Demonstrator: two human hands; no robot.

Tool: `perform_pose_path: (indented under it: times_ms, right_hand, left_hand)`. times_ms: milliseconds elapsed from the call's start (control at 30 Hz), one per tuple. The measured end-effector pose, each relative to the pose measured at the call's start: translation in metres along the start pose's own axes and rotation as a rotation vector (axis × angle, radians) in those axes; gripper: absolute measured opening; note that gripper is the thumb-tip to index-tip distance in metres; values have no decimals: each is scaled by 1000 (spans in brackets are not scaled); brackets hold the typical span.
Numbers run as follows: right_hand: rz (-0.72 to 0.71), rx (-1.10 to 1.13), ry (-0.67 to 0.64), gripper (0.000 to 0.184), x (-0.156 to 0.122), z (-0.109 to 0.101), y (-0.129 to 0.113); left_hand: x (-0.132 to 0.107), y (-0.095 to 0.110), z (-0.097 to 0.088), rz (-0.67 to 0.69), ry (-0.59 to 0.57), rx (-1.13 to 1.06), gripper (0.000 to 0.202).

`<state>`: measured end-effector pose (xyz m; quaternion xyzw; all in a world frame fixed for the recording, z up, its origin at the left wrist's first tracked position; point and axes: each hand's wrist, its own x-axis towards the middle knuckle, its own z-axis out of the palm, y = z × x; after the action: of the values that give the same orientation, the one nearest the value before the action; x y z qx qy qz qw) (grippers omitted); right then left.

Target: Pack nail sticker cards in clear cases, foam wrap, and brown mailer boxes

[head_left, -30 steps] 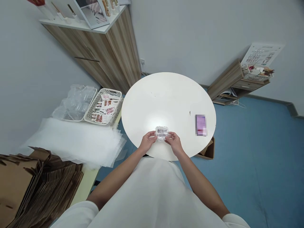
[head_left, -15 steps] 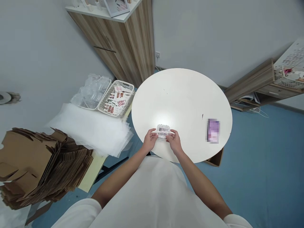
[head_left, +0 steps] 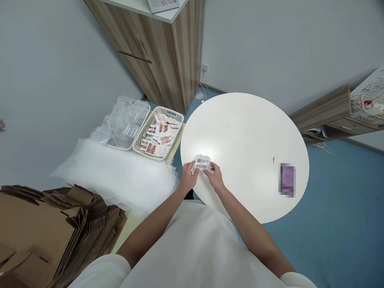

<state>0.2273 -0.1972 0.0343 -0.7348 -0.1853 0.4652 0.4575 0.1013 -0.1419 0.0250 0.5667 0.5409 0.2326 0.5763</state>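
Observation:
A small clear plastic case (head_left: 202, 162) with dark little pieces inside is held just above the near left edge of the round white table (head_left: 249, 132). My left hand (head_left: 189, 177) grips its left end with curled fingers. My right hand (head_left: 213, 176) pinches its right end. Both hands are closed on the case.
A purple flat object (head_left: 287, 180) lies on the table's right side. To the left stand a white basket of printed cards (head_left: 159, 134), a tray of clear plastic cases (head_left: 124, 122), a stack of translucent sheets (head_left: 117, 174) and flattened cardboard boxes (head_left: 51, 224). A wooden cabinet (head_left: 162, 52) stands behind.
The view has swung left, so the table and purple object sit further right. Both hands have kept hold of the clear case and shifted with it toward the table's left edge.

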Motion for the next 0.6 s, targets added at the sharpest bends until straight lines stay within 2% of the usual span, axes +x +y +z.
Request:
perform_pose_path:
  times_ms: [67,167,333,467,600]
  right_hand:
    - [26,-45,25,56,15,16,-5]
    - [25,-91,-11,55,37,35,-12]
    - [-39,-109,-82,41,67,56,-19]
    - [-80,-119,-74,35,84,68,-23]
    - [-110,-108,-59,36,94,75,-26]
  left_hand:
    - [19,-2,-11,1,-12,25,44]
    - [47,-5,-24,20,-20,66,46]
    - [87,-10,-35,14,-44,150,49]
    - [106,-12,-39,-7,-74,171,53]
    - [115,-12,-41,32,-89,179,55]
